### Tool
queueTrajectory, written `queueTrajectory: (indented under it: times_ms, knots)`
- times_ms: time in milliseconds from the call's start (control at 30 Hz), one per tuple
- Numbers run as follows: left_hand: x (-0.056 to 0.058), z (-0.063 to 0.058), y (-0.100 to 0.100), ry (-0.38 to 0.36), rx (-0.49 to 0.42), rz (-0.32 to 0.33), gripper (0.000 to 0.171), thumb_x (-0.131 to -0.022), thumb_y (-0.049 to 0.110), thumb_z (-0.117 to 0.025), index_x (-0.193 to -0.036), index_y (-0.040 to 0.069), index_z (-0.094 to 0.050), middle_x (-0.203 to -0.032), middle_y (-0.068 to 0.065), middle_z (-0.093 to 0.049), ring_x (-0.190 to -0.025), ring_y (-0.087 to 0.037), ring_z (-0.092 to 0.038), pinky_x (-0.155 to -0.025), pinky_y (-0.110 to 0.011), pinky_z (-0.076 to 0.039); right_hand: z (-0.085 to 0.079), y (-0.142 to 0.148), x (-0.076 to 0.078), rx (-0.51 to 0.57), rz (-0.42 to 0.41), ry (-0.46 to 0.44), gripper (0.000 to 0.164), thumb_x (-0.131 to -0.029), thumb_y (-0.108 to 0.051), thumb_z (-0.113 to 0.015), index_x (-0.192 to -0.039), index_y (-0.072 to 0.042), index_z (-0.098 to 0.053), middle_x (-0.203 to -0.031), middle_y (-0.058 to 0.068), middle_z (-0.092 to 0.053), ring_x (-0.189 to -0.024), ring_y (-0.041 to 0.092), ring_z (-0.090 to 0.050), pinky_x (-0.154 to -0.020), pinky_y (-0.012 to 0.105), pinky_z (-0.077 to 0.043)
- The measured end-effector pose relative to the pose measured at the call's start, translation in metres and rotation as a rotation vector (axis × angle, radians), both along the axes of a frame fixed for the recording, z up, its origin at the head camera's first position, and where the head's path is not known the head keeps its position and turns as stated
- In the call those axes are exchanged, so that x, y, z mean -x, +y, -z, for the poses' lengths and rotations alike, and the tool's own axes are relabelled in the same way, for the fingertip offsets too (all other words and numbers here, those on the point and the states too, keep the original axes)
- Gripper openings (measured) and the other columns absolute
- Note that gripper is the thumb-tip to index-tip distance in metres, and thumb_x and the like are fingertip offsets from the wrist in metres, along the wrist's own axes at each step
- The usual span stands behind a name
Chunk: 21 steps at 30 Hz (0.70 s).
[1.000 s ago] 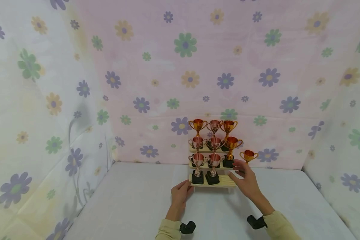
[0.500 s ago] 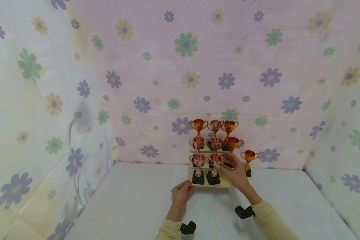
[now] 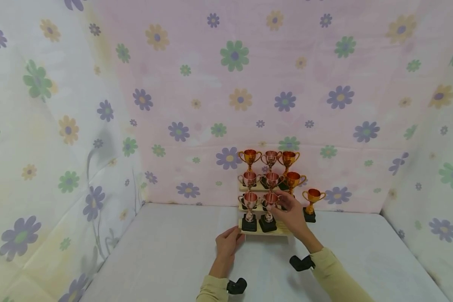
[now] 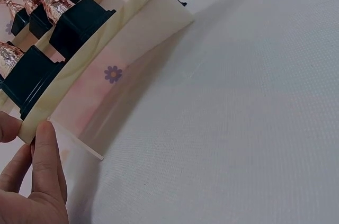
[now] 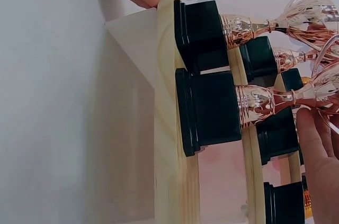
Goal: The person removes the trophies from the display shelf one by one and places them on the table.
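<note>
A three-tier stand with pale wooden shelves [image 3: 285, 230] bears rows of small trophies on black bases. My left hand [image 3: 226, 245] pinches the left end of the lowest shelf [image 4: 69, 78], thumb on top and fingers beneath. Two rose-gold trophies stand upright on that shelf. On the right one, the rose-gold trophy [image 3: 268, 223], my right hand [image 3: 292, 216] has its thumb and fingers at the cup. Its black base [image 5: 212, 110] sits on the wood. The left rose-gold trophy [image 3: 249, 223] is beside it, untouched.
Behind the right hand, a gold trophy [image 3: 313, 196] stands apart, right of the stand. Upper shelves carry more trophies, such as a gold one [image 3: 249, 156] at top left. Flowered cloth [image 3: 196, 84] closes off the back and sides. White cloth [image 3: 166, 251] covers the table.
My right hand has moved left from the shelf's right end to the right rose-gold trophy and taken its cup. The gold trophy behind is uncovered. My left hand stays put.
</note>
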<state>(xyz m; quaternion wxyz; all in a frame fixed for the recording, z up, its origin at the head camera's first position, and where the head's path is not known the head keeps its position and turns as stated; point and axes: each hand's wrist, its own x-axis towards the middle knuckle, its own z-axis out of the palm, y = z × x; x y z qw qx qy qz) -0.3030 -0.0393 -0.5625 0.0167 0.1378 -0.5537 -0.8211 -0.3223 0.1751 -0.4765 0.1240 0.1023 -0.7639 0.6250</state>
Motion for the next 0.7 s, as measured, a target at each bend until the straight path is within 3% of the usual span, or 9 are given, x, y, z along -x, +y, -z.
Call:
queueTrajectory:
  times_ms: [333,700]
  knots:
    - [0.0035,0.0039,-0.0021,0.008,-0.001,0.010,0.036,-0.096,0.002,-0.064,-0.125,-0.019,-0.059,-0.116,-0.027,-0.067,-0.090,-0.016,-0.069,-0.085,-0.033,-0.063,0.0025,-0.0028,0.0032,-0.006,0.020,-0.008,0.051,-0.085,-0.013,-0.084,-0.130,-0.008,-0.062,-0.128,0.014,-0.066,-0.106,0.019,-0.065,-0.087,0.020,-0.058]
    - [0.0004,0.0014,-0.0011,0.027,0.005,0.013,0.038,-0.097,0.005,-0.064,-0.126,-0.019,-0.059,-0.116,-0.027,-0.068,-0.091,-0.016,-0.069,-0.085,-0.032,-0.063,-0.0034,-0.0012,-0.0061,0.015,-0.004,0.028,0.051,-0.086,-0.009,-0.083,-0.131,-0.004,-0.060,-0.128,0.018,-0.064,-0.101,0.014,-0.064,-0.082,0.019,-0.060]
